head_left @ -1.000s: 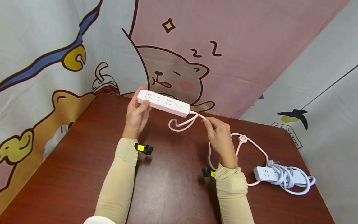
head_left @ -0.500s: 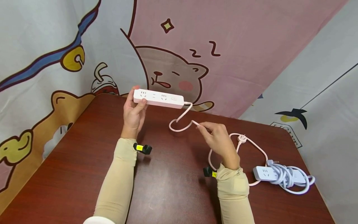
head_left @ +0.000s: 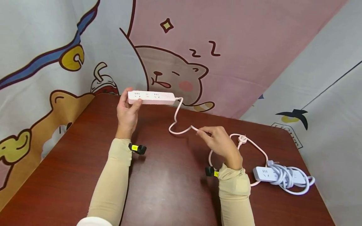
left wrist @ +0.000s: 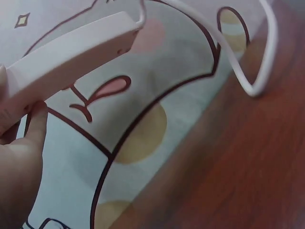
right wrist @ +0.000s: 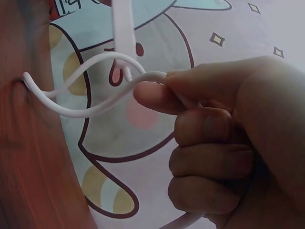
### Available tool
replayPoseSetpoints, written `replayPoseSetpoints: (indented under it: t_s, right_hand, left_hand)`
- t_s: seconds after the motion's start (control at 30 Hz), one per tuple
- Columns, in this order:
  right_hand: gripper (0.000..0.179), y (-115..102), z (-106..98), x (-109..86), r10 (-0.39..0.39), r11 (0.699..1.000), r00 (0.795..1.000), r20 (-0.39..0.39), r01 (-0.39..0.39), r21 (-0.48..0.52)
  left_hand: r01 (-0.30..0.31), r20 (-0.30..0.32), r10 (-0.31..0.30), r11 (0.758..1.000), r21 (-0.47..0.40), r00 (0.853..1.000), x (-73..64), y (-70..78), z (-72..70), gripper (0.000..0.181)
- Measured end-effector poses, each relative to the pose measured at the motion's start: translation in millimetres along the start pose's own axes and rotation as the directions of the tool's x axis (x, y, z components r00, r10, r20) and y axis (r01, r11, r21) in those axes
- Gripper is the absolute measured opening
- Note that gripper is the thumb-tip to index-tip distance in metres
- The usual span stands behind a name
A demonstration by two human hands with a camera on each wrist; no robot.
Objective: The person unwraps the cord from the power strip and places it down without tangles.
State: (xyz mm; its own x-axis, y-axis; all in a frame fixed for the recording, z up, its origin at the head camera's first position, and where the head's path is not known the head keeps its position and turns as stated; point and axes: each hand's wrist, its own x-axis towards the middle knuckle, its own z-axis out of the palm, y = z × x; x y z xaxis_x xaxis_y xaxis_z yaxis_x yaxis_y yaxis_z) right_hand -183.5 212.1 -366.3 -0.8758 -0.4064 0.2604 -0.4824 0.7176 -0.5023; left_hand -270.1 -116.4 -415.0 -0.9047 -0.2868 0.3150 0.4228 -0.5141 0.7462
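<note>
My left hand (head_left: 127, 117) grips one end of a pale pink power strip (head_left: 158, 98), held up near the table's back edge with its sockets facing me. In the left wrist view the thumb presses along the side of the strip (left wrist: 71, 62). The strip's cord (head_left: 176, 116) leaves its right end and sags in a bend. Farther along, my right hand (head_left: 222, 142) pinches the cord between thumb and index finger. The right wrist view shows the other fingers curled in beneath that pinch, with the cord (right wrist: 71, 112) looping out to the left.
The cord's remaining length loops on the reddish-brown table (head_left: 169, 188) to the right, with its plug (head_left: 242, 139). A white power strip (head_left: 261, 174) wrapped in its own grey-white cord (head_left: 285, 177) lies at the right. A printed cartoon cloth (head_left: 240, 62) hangs behind the table.
My left hand has moved left with the pink strip, which has turned more level. My right hand has shifted slightly left and down along with the cord, whose loop has opened into a wavy bend.
</note>
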Motion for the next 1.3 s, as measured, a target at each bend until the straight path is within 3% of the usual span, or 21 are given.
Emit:
replayPoseSetpoints:
  t_s: [0.1,0.2,0.37,0.47,0.6,0.67,0.73,0.83,1.0,1.17,1.23,1.3]
  right_hand:
    - [0.017,1.5,-3.1,0.4,0.017,1.000,0.999,0.041,-0.017,0.011]
    - [0.019,3.4,-7.1,-0.3,0.047,0.998,0.994,0.094,-0.050,0.026]
    - [0.021,9.3,-14.5,-5.8,0.151,0.985,0.964,0.217,-0.165,0.048]
    - [0.021,12.4,-18.5,-10.5,0.207,0.970,0.930,0.304,-0.234,0.058]
    - [0.021,15.9,-20.5,-15.6,0.246,0.947,0.877,0.412,-0.307,0.090]
    - [0.021,17.9,-19.7,-17.4,0.249,0.939,0.854,0.457,-0.328,0.100]
    - [0.021,20.6,-17.7,-18.8,0.226,0.944,0.842,0.490,-0.313,0.103]
    - [0.021,24.0,-13.4,-19.5,0.195,0.950,0.826,0.529,-0.293,0.107]
    - [0.018,23.8,-7.4,-17.5,0.164,0.951,0.802,0.574,-0.284,0.125]
    - [0.011,16.9,-5.9,-14.6,0.220,0.948,0.799,0.560,-0.311,0.072]
    - [0.008,14.3,-5.2,-13.1,0.231,0.951,0.815,0.531,-0.305,0.054]
    - [0.006,12.2,-3.9,-11.1,0.202,0.965,0.854,0.480,-0.259,0.053]
  left_hand:
    - [0.002,-0.028,0.001,0.996,0.087,1.000,-0.8,2.1,-10.8,0.053]
    - [0.014,-0.043,-0.004,0.973,0.231,0.999,-1.7,5.5,-21.0,0.050]
    - [0.082,-0.030,-0.077,0.869,0.487,0.997,-3.4,15.0,-35.3,0.053]
    - [0.101,0.016,-0.147,0.749,0.655,0.989,-5.2,20.3,-43.7,0.063]
    - [0.063,0.066,-0.220,0.531,0.845,0.973,-8.3,23.5,-52.2,0.076]
    - [0.058,0.060,-0.249,0.443,0.895,0.967,-9.7,23.4,-55.0,0.078]
    - [0.060,0.048,-0.274,0.374,0.926,0.961,-11.0,23.0,-57.4,0.079]
    - [0.069,0.030,-0.312,0.300,0.951,0.950,-11.8,22.1,-60.4,0.079]
    - [0.058,0.031,-0.375,0.223,0.973,0.926,-11.5,21.6,-62.9,0.079]
    - [0.055,0.034,-0.431,0.192,0.980,0.902,-10.4,20.8,-63.3,0.077]
    - [0.058,0.035,-0.447,0.192,0.980,0.894,-10.5,20.7,-62.7,0.076]
    - [0.056,0.037,-0.459,0.188,0.981,0.887,-10.8,20.1,-62.3,0.075]
